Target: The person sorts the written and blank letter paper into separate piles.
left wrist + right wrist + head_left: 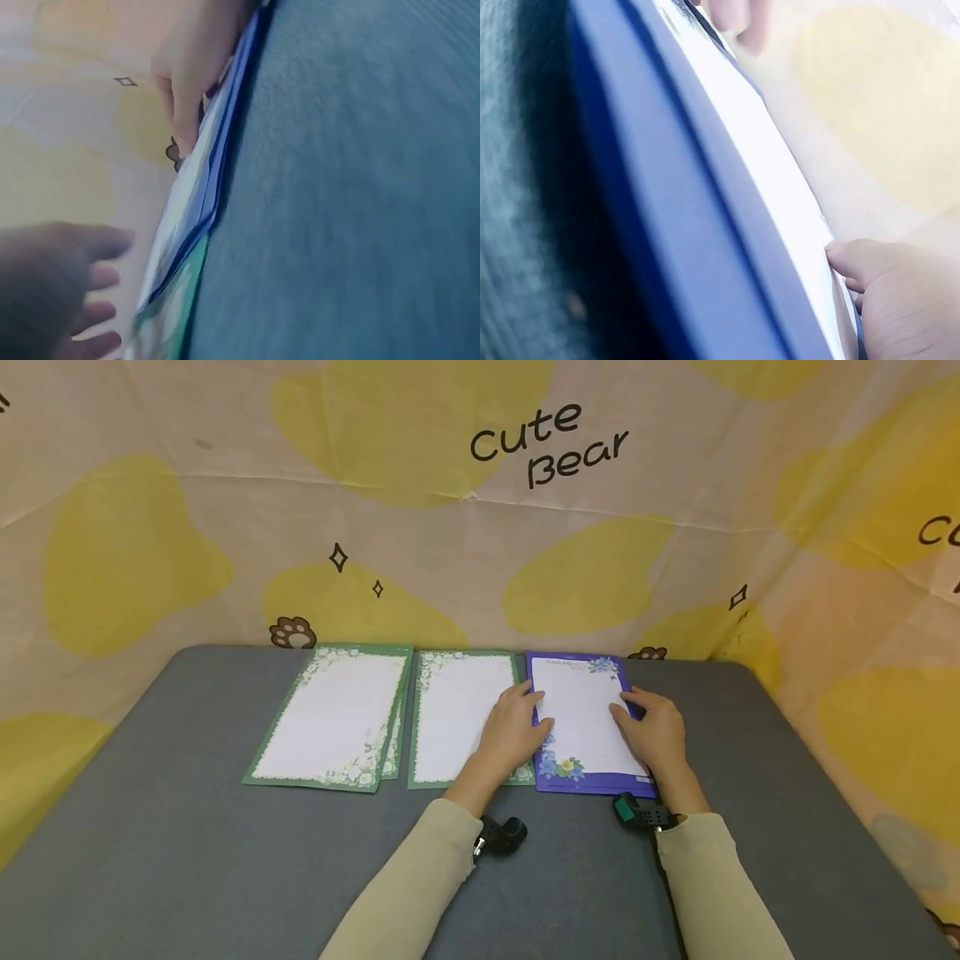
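At the right of the row lies a stack of blue-bordered paper sheets (577,718) with blue and yellow flowers. My left hand (513,722) is at its left edge, fingers spread and thumb over the border. In the left wrist view, that hand's fingers (97,307) are loosely extended, with no sheet between them. My right hand (656,731) holds the stack's right edge; in the right wrist view its thumb (855,259) lies at the white face, and the other fingers are partly hidden behind it. A green-bordered sheet (457,718) lies partly beneath the left hand and forearm.
More green-bordered sheets (330,718), slightly fanned, lie at the left of the row. All rest toward the back of a grey table (187,852). Behind stands a patterned cloth (420,535) printed with yellow patches and black lettering.
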A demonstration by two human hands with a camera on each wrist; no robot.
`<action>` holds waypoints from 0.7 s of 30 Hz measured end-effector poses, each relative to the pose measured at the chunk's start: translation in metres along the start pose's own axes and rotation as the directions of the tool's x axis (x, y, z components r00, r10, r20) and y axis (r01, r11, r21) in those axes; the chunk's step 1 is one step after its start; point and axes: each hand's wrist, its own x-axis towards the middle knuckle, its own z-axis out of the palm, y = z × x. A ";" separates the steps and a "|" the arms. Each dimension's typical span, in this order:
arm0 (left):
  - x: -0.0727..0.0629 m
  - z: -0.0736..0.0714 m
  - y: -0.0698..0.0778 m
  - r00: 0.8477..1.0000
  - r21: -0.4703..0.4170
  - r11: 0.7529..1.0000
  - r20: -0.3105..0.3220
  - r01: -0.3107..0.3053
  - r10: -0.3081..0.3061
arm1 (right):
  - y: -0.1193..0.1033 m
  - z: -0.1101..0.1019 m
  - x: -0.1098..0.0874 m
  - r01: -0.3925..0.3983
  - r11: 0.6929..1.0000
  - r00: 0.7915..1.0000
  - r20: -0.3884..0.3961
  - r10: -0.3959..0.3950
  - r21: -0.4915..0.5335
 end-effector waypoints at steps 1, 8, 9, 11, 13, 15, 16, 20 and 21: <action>-0.001 -0.004 0.000 1.000 -0.021 1.000 -0.003 -0.009 0.009 | 0.000 0.001 0.000 -0.004 1.000 1.000 -0.001 0.004 0.000; -0.019 -0.043 -0.020 0.999 -0.063 0.998 0.031 -0.025 0.027 | 0.000 0.002 0.003 -0.014 1.000 1.000 -0.001 0.014 -0.010; -0.022 -0.048 -0.027 0.999 -0.059 0.998 0.032 -0.024 0.026 | 0.000 0.002 0.004 -0.014 1.000 1.000 0.000 0.014 -0.010; -0.028 -0.058 -0.041 0.999 -0.040 0.999 0.027 -0.032 0.033 | 0.001 0.002 0.005 -0.012 1.000 1.000 0.000 0.012 -0.010; -0.033 -0.066 -0.056 0.999 -0.026 0.999 0.020 -0.041 0.042 | 0.001 0.002 0.005 -0.012 1.000 1.000 -0.003 0.012 -0.011; -0.037 -0.072 -0.071 0.999 -0.023 0.999 0.012 -0.037 0.037 | 0.002 0.002 0.006 -0.009 1.000 1.000 -0.005 0.009 -0.014; -0.039 -0.074 -0.078 0.999 -0.023 0.999 0.010 -0.036 0.036 | 0.002 0.002 0.006 -0.005 1.000 1.000 -0.006 0.005 -0.016; -0.042 -0.078 -0.101 0.999 -0.014 0.999 -0.002 -0.040 0.040 | 0.002 0.003 0.005 0.007 1.000 1.000 -0.002 -0.007 -0.021; -0.042 -0.078 -0.105 0.999 -0.010 0.999 -0.001 -0.044 0.044 | 0.002 0.003 0.005 0.010 1.000 1.000 0.001 -0.010 -0.023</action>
